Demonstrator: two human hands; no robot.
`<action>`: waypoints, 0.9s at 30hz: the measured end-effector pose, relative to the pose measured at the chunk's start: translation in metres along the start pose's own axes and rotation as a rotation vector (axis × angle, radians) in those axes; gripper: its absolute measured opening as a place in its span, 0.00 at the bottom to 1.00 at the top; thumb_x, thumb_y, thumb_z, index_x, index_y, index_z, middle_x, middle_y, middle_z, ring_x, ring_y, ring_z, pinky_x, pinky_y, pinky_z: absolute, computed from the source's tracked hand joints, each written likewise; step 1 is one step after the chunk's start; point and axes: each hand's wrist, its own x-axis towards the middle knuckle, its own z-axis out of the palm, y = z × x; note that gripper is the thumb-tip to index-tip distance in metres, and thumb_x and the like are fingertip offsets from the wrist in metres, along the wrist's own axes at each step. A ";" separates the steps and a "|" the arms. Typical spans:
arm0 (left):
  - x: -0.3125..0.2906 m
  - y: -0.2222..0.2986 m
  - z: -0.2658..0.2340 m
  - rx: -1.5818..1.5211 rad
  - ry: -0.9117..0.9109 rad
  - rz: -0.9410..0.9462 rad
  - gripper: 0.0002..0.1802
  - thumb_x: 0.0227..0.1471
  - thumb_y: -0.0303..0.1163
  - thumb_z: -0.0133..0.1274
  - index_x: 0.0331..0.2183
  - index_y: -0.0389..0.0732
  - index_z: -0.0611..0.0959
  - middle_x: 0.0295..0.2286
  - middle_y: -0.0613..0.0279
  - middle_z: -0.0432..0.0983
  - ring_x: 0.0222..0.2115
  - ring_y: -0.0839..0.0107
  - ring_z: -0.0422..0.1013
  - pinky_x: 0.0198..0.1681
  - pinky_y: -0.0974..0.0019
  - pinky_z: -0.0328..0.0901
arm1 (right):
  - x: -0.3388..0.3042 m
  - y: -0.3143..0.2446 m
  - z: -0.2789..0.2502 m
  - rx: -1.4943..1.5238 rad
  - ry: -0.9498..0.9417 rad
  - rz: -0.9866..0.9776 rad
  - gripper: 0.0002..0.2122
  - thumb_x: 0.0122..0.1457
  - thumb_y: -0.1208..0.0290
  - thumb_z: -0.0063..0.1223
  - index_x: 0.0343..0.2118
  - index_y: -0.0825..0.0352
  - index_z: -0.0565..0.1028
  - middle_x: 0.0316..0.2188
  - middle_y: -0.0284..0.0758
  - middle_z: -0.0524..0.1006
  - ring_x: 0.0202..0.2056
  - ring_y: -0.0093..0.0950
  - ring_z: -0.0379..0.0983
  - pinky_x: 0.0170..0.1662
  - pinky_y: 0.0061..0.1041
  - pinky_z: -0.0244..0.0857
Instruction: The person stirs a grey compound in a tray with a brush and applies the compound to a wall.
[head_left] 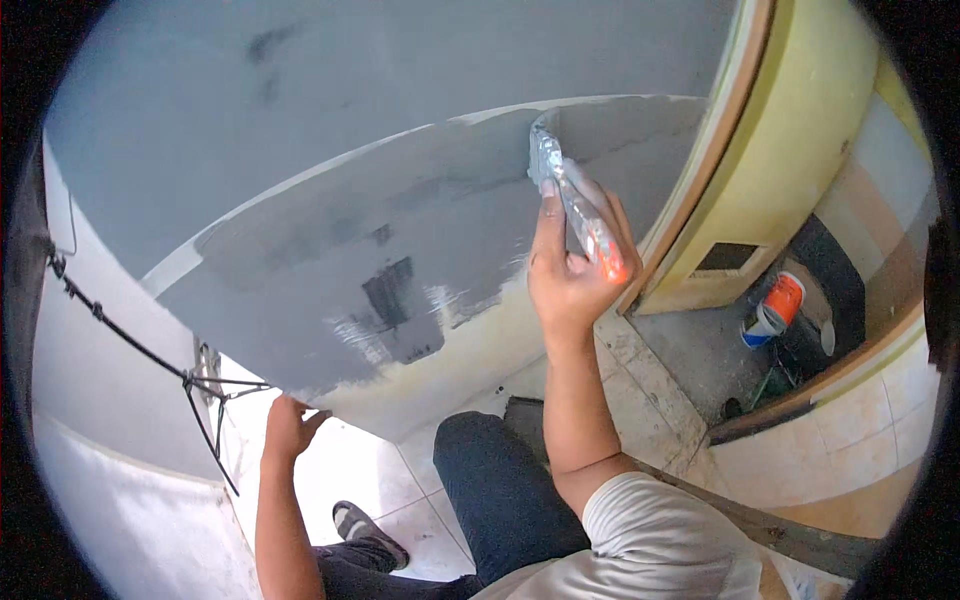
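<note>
My right hand [578, 265] is closed round the handle of a paintbrush [545, 150]. The brush is smeared with wet grey paint, and an orange handle end shows at my palm. Its bristles touch a large panel [330, 250] along the border between a smooth grey upper area and a darker, freshly coated band. Below that band a cream strip [480, 335] shows through ragged grey strokes. My left hand [289, 428] is low at the panel's lower left edge, its fingers bent; whether they grip that edge cannot be made out.
A black tripod stand [190, 380] leans at the left. To the right, past a brown-edged yellow wall [800, 150], an orange, white and blue bucket [775, 308] lies tipped in a recess. Pale tiles [425, 485] cover the floor by my sandalled foot [370, 533].
</note>
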 end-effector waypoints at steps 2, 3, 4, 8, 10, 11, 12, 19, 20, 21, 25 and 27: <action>0.001 0.002 -0.004 0.084 -0.012 0.036 0.12 0.42 0.29 0.69 0.34 0.40 0.89 0.33 0.51 0.83 0.33 0.51 0.78 0.37 0.57 0.73 | -0.003 -0.026 0.007 -0.013 -0.011 -0.028 0.10 0.53 0.79 0.63 0.39 0.71 0.80 0.31 0.39 0.81 0.31 0.36 0.78 0.35 0.31 0.70; 0.000 -0.002 -0.006 0.085 0.001 0.017 0.12 0.42 0.29 0.69 0.34 0.40 0.89 0.33 0.51 0.83 0.33 0.51 0.78 0.37 0.57 0.73 | -0.006 -0.041 0.011 -0.006 -0.019 -0.047 0.08 0.54 0.81 0.62 0.37 0.73 0.80 0.32 0.40 0.81 0.31 0.36 0.79 0.36 0.31 0.71; -0.001 -0.005 -0.007 0.080 -0.008 0.011 0.13 0.42 0.29 0.69 0.35 0.40 0.88 0.34 0.51 0.83 0.34 0.51 0.78 0.37 0.56 0.73 | -0.007 -0.054 0.014 0.002 -0.023 -0.069 0.06 0.54 0.83 0.61 0.35 0.74 0.80 0.33 0.42 0.82 0.32 0.37 0.79 0.36 0.31 0.72; 0.000 -0.008 -0.003 0.074 -0.018 -0.058 0.19 0.42 0.30 0.69 0.39 0.38 0.86 0.35 0.50 0.84 0.37 0.52 0.80 0.39 0.54 0.73 | -0.023 -0.081 0.022 0.020 -0.048 -0.117 0.11 0.53 0.79 0.63 0.40 0.74 0.80 0.34 0.41 0.81 0.31 0.37 0.78 0.35 0.30 0.71; 0.001 -0.005 -0.002 0.156 -0.020 -0.049 0.21 0.42 0.32 0.70 0.41 0.40 0.85 0.36 0.52 0.84 0.38 0.53 0.80 0.40 0.54 0.73 | -0.024 -0.101 0.024 0.077 -0.050 -0.064 0.11 0.53 0.78 0.62 0.40 0.74 0.80 0.34 0.41 0.81 0.31 0.37 0.78 0.36 0.31 0.71; -0.001 -0.010 -0.005 0.162 -0.013 -0.058 0.21 0.42 0.32 0.70 0.41 0.40 0.85 0.36 0.52 0.84 0.38 0.53 0.80 0.40 0.54 0.73 | -0.028 -0.113 0.028 0.129 -0.053 -0.006 0.12 0.53 0.78 0.62 0.41 0.74 0.80 0.33 0.41 0.81 0.31 0.37 0.78 0.36 0.31 0.71; -0.003 -0.015 -0.008 0.169 -0.020 -0.078 0.21 0.43 0.33 0.70 0.41 0.41 0.85 0.36 0.53 0.84 0.38 0.54 0.80 0.40 0.54 0.73 | -0.030 -0.122 0.033 0.153 -0.053 -0.029 0.12 0.54 0.77 0.62 0.42 0.74 0.80 0.33 0.41 0.80 0.31 0.38 0.78 0.37 0.32 0.72; 0.000 0.005 -0.003 0.176 0.018 -0.136 0.25 0.44 0.38 0.71 0.43 0.40 0.81 0.39 0.51 0.82 0.40 0.55 0.80 0.41 0.53 0.73 | -0.046 -0.167 0.043 0.261 -0.118 -0.014 0.11 0.52 0.81 0.62 0.39 0.77 0.79 0.36 0.44 0.81 0.33 0.38 0.78 0.35 0.31 0.72; 0.001 -0.038 -0.002 0.097 0.029 -0.049 0.27 0.45 0.38 0.70 0.45 0.40 0.79 0.39 0.50 0.82 0.40 0.55 0.80 0.41 0.53 0.73 | -0.045 -0.183 0.045 0.293 -0.114 0.001 0.09 0.52 0.83 0.62 0.37 0.77 0.79 0.36 0.44 0.81 0.33 0.37 0.78 0.35 0.30 0.72; 0.004 -0.056 -0.001 0.048 0.036 0.001 0.28 0.45 0.38 0.70 0.46 0.40 0.78 0.39 0.50 0.82 0.40 0.55 0.80 0.41 0.52 0.73 | -0.048 -0.193 0.048 0.307 -0.123 0.000 0.08 0.52 0.84 0.61 0.36 0.78 0.79 0.36 0.44 0.82 0.33 0.37 0.79 0.34 0.30 0.72; 0.005 -0.064 -0.005 -0.041 0.053 0.050 0.32 0.45 0.38 0.70 0.50 0.42 0.74 0.39 0.51 0.82 0.40 0.54 0.80 0.41 0.51 0.72 | -0.052 -0.217 0.046 0.434 -0.151 0.059 0.09 0.54 0.84 0.60 0.38 0.78 0.79 0.37 0.45 0.81 0.33 0.38 0.79 0.35 0.31 0.73; 0.003 -0.048 -0.002 0.065 0.023 0.037 0.35 0.45 0.38 0.69 0.53 0.42 0.72 0.38 0.51 0.82 0.40 0.54 0.80 0.41 0.51 0.72 | -0.049 -0.215 0.033 0.409 -0.220 0.054 0.09 0.56 0.83 0.59 0.41 0.78 0.78 0.38 0.45 0.80 0.35 0.38 0.79 0.37 0.31 0.74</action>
